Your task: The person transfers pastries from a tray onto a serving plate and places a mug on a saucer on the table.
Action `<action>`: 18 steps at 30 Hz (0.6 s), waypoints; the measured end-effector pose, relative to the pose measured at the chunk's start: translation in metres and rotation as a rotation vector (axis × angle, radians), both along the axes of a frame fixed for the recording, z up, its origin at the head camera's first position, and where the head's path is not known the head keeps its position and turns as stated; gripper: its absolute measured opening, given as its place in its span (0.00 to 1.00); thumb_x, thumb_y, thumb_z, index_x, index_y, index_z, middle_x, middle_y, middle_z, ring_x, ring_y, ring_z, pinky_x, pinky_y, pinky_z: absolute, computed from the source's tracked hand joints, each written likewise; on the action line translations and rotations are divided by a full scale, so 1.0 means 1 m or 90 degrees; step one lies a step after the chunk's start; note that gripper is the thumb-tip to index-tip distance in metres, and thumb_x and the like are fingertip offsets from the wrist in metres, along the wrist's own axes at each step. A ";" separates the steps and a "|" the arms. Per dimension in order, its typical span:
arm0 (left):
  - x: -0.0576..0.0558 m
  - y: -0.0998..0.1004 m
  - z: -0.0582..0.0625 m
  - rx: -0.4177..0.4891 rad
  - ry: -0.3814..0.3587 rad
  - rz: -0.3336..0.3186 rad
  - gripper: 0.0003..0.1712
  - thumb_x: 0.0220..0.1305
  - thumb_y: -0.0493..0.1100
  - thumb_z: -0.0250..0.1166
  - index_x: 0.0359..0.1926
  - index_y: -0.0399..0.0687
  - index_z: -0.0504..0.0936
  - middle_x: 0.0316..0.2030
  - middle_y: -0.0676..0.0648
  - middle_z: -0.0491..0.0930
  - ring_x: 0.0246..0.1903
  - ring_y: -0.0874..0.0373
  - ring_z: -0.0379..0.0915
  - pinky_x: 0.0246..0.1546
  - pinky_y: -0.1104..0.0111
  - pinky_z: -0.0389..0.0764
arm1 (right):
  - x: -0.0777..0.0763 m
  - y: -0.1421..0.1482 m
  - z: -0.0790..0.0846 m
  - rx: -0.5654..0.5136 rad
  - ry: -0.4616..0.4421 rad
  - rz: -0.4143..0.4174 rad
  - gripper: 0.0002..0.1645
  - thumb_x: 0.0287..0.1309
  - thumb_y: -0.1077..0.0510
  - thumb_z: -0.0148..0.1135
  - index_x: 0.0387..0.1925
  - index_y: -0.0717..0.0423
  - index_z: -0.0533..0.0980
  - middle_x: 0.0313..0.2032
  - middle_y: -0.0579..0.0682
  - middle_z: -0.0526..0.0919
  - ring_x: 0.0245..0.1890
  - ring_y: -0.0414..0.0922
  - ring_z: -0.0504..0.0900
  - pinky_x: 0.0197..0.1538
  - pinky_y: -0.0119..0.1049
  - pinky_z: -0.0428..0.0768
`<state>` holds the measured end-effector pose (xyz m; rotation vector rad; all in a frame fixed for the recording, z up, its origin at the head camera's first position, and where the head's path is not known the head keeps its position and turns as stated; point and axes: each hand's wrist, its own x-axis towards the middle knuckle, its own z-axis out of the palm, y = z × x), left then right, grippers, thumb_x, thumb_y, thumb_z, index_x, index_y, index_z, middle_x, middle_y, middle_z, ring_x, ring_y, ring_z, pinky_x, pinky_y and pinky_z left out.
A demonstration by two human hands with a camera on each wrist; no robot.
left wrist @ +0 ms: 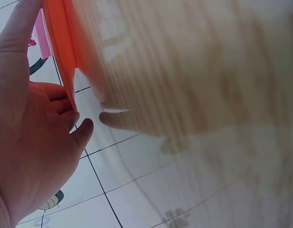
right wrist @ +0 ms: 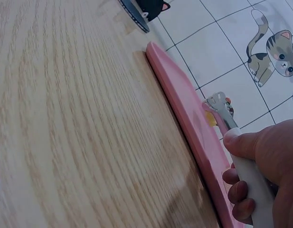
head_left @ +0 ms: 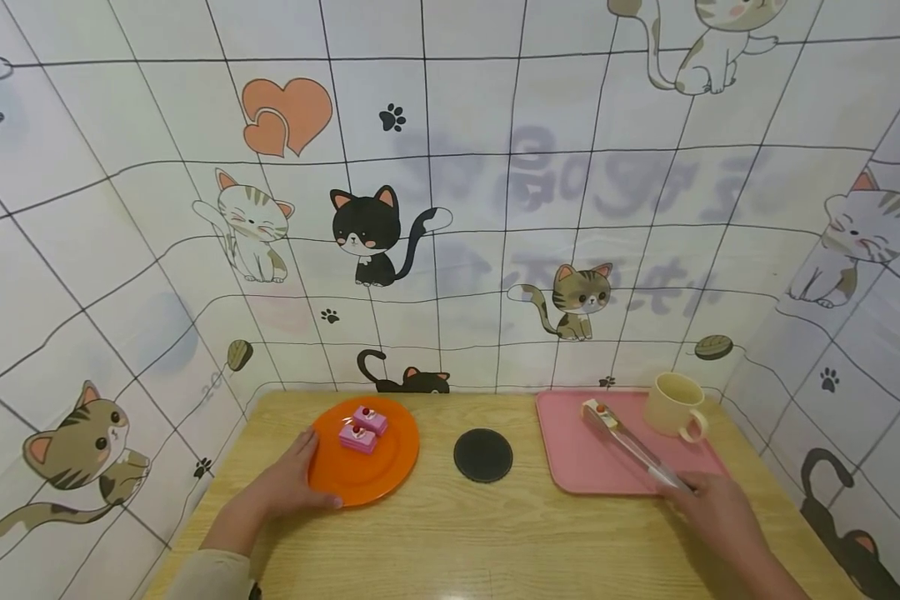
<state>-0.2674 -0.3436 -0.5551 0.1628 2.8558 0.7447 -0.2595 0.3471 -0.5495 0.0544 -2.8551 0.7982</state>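
Observation:
My left hand (head_left: 288, 479) holds the left rim of an orange plate (head_left: 397, 471), thumb at the near edge and fingers along the far side. Two small pink cake slices (head_left: 357, 437) with red toppings sit on the plate. In the right wrist view, my right hand (right wrist: 265, 166) grips white-handled tongs (right wrist: 248, 175). The tongs reach over a pink tray (head_left: 570, 467), their tips around a small pale cake piece (head_left: 602, 409) with a red topping near the tray's far left. Whether the tips squeeze it is hard to tell.
A cream-coloured mug (head_left: 671, 404) stands on the tray's far right, its handle toward the near right. Between plate and tray lies a round black coaster (head_left: 483, 455) on the wooden table (head_left: 450, 542). Cat-patterned sheeting (head_left: 465, 208) rises behind and at both sides.

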 end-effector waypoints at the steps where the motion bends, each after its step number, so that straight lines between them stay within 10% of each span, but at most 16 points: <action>1: 0.000 0.000 0.000 0.000 -0.001 0.002 0.84 0.49 0.72 0.85 0.87 0.28 0.49 0.87 0.28 0.44 0.85 0.27 0.41 0.80 0.33 0.56 | 0.000 -0.002 0.000 0.000 0.000 -0.001 0.13 0.70 0.49 0.77 0.44 0.55 0.93 0.43 0.56 0.94 0.38 0.48 0.84 0.41 0.50 0.84; 18: 0.001 0.002 0.003 0.001 0.005 -0.004 0.83 0.48 0.71 0.86 0.86 0.26 0.50 0.86 0.26 0.45 0.84 0.25 0.43 0.79 0.32 0.58 | -0.001 -0.045 0.008 -0.069 -0.054 0.030 0.13 0.70 0.50 0.77 0.44 0.56 0.92 0.44 0.52 0.94 0.41 0.45 0.85 0.50 0.50 0.86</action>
